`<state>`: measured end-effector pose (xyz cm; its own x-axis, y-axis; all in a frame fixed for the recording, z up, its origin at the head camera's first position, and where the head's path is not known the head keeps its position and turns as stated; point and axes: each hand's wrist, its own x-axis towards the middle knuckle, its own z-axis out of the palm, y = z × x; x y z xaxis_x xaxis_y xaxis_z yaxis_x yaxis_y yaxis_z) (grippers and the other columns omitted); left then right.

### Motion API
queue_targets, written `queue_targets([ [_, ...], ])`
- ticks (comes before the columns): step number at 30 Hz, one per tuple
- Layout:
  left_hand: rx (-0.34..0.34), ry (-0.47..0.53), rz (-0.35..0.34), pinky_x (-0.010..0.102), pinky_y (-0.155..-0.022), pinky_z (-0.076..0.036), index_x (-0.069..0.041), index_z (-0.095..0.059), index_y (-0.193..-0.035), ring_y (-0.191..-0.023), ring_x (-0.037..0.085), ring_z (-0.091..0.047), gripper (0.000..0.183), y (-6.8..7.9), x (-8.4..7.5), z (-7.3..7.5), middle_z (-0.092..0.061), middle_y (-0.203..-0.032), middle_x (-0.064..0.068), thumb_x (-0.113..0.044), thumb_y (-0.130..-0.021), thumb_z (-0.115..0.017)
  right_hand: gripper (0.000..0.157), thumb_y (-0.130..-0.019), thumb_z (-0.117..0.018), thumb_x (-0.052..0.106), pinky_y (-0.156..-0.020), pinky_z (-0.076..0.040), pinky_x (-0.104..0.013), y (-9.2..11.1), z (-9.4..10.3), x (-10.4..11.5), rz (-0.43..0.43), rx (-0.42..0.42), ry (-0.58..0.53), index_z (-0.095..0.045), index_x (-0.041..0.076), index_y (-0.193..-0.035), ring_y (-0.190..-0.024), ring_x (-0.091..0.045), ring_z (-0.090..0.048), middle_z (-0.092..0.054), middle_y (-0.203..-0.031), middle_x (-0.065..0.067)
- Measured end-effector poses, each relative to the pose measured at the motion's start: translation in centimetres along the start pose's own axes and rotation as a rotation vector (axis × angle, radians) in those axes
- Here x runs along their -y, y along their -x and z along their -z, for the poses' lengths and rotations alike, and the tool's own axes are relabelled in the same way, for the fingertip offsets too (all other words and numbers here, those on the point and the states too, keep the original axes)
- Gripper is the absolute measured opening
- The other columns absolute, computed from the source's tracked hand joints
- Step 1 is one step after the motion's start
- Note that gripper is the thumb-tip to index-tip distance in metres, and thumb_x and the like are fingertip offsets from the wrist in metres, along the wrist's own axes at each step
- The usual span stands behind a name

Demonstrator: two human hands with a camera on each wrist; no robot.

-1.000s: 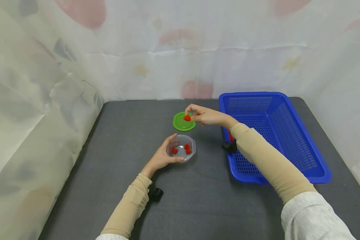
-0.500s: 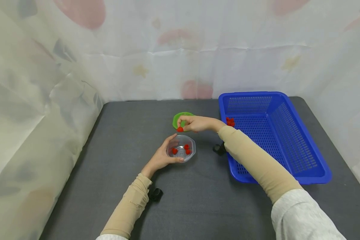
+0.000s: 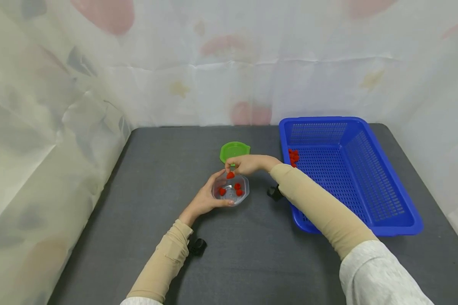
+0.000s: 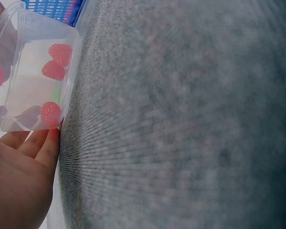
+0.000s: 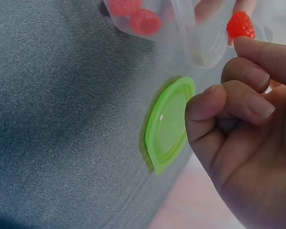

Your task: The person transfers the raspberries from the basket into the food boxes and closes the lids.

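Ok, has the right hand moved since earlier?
Yes: in the head view, the right hand has moved left and downward in the picture, judged against the green lid.

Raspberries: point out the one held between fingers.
The raspberry pinched by the right hand, at the opening of the clear container. Three loose raspberries lie inside that container; further raspberries sit in the blue basket.
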<state>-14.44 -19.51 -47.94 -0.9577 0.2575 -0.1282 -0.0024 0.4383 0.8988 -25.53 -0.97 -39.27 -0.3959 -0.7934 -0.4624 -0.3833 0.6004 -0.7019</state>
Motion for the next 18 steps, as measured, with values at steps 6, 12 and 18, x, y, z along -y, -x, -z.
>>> queue_targets([
  [6, 0.002, 0.006, 0.007, 0.048, -0.103, -0.038, -0.045, -0.023, -0.141, -0.127, 0.023, -0.045, 0.096, -0.04, 0.08, -0.02, -0.048, -0.138, 0.001, -0.037, -0.067, -0.083, 0.017, -0.094, -0.042, 0.007, -0.05, -0.03, -0.022, -0.41, -0.3, -0.21, -0.019, -0.014, 0.005, -0.048, 0.016, -0.107, -0.048, -0.008, -0.029, -0.037, -0.067, 0.002],
  [12, -0.001, -0.011, 0.008, 0.049, -0.103, -0.037, -0.039, -0.023, -0.143, -0.127, 0.025, -0.045, 0.097, -0.08, 0.16, 0.02, -0.047, -0.139, 0.003, -0.037, -0.067, -0.083, 0.018, -0.095, -0.04, 0.006, -0.05, -0.03, -0.021, -0.54, -0.45, -0.25, -0.008, -0.024, 0.02, -0.048, 0.014, -0.108, -0.048, -0.008, -0.029, -0.051, -0.079, -0.004],
  [18, 0.004, 0.006, -0.017, 0.049, -0.104, -0.037, -0.039, -0.022, -0.144, -0.128, 0.023, -0.045, 0.098, -0.13, 0.28, 0.0, -0.045, -0.141, 0.003, -0.036, -0.067, -0.083, 0.019, -0.099, -0.039, 0.012, -0.053, -0.033, -0.022, -0.48, -0.6, -0.19, -0.008, -0.032, 0.063, -0.049, 0.007, -0.115, -0.052, -0.009, -0.033, -0.051, -0.086, -0.01],
])
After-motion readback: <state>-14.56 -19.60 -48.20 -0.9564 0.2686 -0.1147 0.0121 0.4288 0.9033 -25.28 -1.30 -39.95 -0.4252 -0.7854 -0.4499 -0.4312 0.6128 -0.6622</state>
